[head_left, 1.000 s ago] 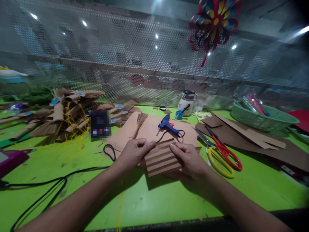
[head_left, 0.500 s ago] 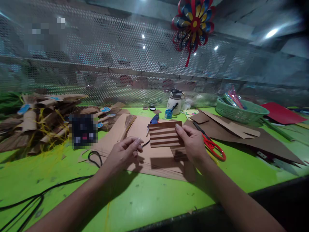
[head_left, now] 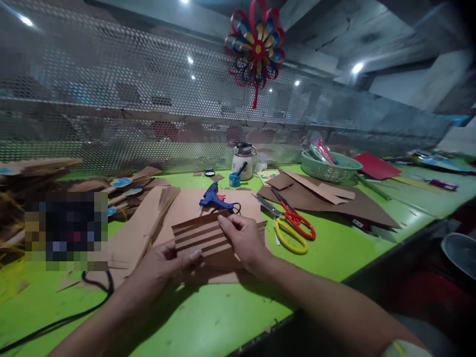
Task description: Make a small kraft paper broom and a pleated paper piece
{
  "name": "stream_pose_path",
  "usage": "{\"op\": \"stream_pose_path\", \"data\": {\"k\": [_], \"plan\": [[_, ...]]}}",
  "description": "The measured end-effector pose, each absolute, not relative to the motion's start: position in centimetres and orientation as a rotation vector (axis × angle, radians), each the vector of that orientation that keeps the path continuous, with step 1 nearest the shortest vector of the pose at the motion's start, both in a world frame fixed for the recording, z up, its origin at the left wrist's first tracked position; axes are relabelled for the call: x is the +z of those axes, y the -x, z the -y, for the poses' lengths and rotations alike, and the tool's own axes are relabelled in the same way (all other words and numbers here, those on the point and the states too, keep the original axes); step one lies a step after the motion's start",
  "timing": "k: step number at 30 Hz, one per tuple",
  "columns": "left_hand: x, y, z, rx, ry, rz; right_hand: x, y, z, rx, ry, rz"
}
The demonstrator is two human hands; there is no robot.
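A piece of brown paper with light and dark stripes (head_left: 204,236) is held up between both hands. My left hand (head_left: 163,260) is closed on its lower left corner, thumb across the front. My right hand (head_left: 245,238) pinches it from the right, thumb on the upper edge; the fingers behind are hidden. Below it lies a sheet of tan paper (head_left: 189,203) on the green table (head_left: 186,322). Just beyond the striped piece sits a blue glue gun (head_left: 214,199). Scissors with yellow handles (head_left: 290,238) and scissors with red handles (head_left: 303,223) lie to the right of my right hand.
Folded brown paper pieces (head_left: 126,186) are piled at the left. A black cord (head_left: 70,320) runs over the left front. At the back stand a white jug (head_left: 242,163), a small blue jar (head_left: 234,179) and a green basket (head_left: 330,171). Dark brown sheets (head_left: 357,208) lie right.
My left hand has moved onto the striped paper and now grips it too. The view has turned to the right, so the glue gun and both scissors show more fully.
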State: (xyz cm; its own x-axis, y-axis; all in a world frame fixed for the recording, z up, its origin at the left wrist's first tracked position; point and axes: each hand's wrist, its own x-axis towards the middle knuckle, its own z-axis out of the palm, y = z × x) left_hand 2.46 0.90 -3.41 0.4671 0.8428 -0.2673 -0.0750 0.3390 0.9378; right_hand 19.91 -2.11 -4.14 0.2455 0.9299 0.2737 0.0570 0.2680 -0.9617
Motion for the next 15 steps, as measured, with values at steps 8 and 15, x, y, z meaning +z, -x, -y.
{"op": "stream_pose_path", "data": {"k": [8,15], "plan": [[-4.37,-2.21,-1.56,0.674,-1.267,-0.950,-3.47,-20.07,2.43,0.711,1.134,1.191],[-3.65,-2.12,-1.37,0.679,-1.252,-0.965,-3.34,-20.08,2.38,0.799,1.091,1.184]]}}
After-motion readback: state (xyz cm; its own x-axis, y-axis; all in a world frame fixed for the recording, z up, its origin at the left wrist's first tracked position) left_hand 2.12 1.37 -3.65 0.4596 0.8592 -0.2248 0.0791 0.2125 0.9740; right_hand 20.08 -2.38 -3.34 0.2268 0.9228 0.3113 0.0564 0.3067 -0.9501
